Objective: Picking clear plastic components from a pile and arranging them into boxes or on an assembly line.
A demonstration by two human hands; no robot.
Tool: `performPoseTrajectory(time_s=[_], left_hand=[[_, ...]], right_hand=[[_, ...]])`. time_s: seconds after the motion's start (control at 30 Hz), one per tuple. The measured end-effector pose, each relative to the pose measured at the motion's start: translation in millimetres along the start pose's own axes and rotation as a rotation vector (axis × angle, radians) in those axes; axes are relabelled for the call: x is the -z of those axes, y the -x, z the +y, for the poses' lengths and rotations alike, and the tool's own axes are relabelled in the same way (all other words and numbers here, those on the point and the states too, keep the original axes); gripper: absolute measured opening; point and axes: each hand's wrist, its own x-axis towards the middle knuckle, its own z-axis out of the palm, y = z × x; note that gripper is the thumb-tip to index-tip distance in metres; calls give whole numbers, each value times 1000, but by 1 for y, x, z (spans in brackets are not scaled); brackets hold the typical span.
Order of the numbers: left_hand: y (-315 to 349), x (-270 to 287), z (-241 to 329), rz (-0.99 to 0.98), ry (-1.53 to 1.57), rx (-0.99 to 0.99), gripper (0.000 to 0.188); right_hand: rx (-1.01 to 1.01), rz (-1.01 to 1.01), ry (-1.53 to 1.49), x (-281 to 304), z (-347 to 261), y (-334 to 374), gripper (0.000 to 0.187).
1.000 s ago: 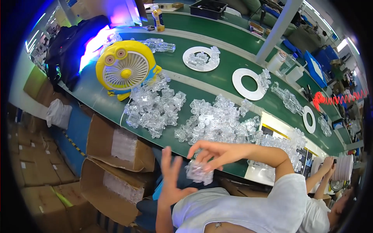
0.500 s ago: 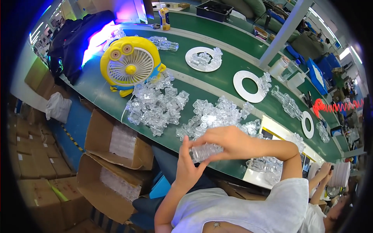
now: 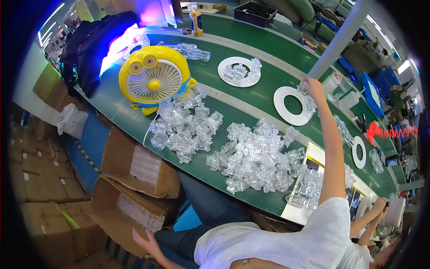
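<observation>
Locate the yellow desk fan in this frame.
In the head view the yellow fan stands upper left on the green table, just above the left pile of clear plastic parts.

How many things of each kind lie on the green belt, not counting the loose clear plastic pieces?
White flat rings: 3, at and
Yellow desk fan: 1
Yellow bottle: 1
Total: 5

The right hand reaches to the clear pieces beside the middle ring; the left hand hangs low by the cardboard boxes.
</observation>
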Motion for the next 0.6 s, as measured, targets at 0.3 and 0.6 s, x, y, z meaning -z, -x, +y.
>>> performPoseTrajectory(time_s=[0.3,0.6], left_hand=[[28,15,-49,76,-11,229,47],[10,-11,-26,-6,200,179,48]], right_hand=[[-32,-78,87,-9,-29,-10,37],[60,-111,108,-24,-28,-26,40]])
